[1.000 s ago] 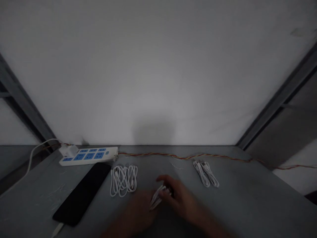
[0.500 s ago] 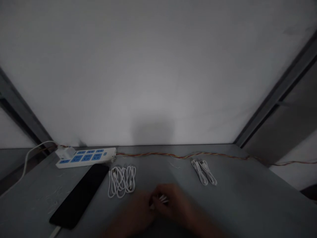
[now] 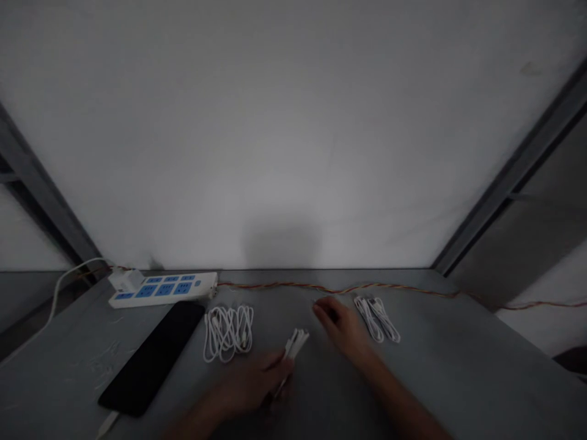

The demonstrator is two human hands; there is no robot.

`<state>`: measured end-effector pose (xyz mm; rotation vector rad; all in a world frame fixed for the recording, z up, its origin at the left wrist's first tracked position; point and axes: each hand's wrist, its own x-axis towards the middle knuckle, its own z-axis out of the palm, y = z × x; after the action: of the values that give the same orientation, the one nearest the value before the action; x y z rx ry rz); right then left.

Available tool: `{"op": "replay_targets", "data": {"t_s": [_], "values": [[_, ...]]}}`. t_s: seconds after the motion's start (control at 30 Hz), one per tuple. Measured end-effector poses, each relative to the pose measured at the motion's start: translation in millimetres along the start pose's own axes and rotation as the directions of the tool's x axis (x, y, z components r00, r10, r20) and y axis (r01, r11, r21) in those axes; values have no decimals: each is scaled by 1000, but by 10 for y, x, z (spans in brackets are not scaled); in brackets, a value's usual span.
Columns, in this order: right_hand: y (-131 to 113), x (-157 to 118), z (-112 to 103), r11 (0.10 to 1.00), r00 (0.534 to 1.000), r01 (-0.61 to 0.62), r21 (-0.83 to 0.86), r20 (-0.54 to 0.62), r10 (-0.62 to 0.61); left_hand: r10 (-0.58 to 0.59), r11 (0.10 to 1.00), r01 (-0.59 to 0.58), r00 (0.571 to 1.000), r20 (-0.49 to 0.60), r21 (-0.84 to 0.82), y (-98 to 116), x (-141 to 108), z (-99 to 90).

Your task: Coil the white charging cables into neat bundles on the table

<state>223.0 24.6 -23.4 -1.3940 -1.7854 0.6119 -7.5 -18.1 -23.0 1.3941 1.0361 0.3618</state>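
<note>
My left hand is closed on a folded white cable, whose upper end sticks up past the fingers. To the right and farther forward, my right hand has its thumb and fingertips pinched together over the grey table; what they hold, if anything, is too small to make out. Just right of that hand lie two bundled white cables. Left of my left hand, several looped white cables rest on the tabletop.
A black phone with a white cable at its lower end lies at the left. Behind it sits a white power strip with blue sockets and a plugged-in white adapter. A twisted red-yellow wire runs along the back edge.
My hands, which were together, have come apart. The right one has moved forward to the table behind, and the left one keeps the white cable, now more exposed.
</note>
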Motion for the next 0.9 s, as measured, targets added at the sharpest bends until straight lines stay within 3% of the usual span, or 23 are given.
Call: {"op": "replay_targets", "data": {"t_s": [0.03,0.13,0.27,0.37,0.5,0.7,0.9], "values": [[100,63,-35,992,997,-9,-126,-78,-1,16,1000,-16,1000,-9,-6,-8,36,5],[311,184,-101,936,995,15,-353,-84,-48,47,995,-53,996,-76,-80,-3,107,26],[348,213,-77,910,998,41,-413,-19,-54,-31,974,15,997,-68,-227,39,93,39],[317,212,-48,917,997,40,-397,-38,-60,-92,944,74,995,-43,-321,70,56,22],[327,213,-79,941,993,23,-338,-105,-62,-77,892,83,997,33,-445,96,28,-11],[361,205,-140,978,973,-41,-204,-231,-7,-25,906,-3,998,-61,-422,65,53,-2],[242,188,-138,999,950,-45,-13,-310,39,-13,885,-41,994,-111,-463,10,115,5]]}}
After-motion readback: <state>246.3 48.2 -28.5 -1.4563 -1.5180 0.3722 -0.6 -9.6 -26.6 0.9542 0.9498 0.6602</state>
